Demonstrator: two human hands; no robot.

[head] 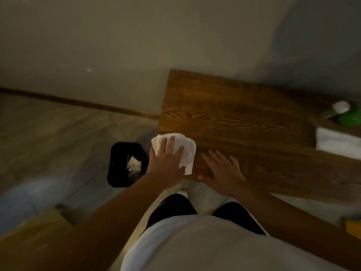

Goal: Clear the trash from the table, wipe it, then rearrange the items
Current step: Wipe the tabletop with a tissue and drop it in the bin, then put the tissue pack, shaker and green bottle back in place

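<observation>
Two hands on the wooden bench (244, 118), one white cloth (179, 151) between them and the corner.

From the head view: the left hand (166, 161) presses flat, fingers straight, on the cloth at the bench's 9 o'clock corner; the right hand (224, 173) lies released, fingers spread, on bare wood just beside it. One black bin (117, 163) stands on the tiled floor at 9 o'clock, trash inside. At 3 o'clock, a green object (349, 118) and a white stack (338, 141) are blurred and cut off.
</observation>
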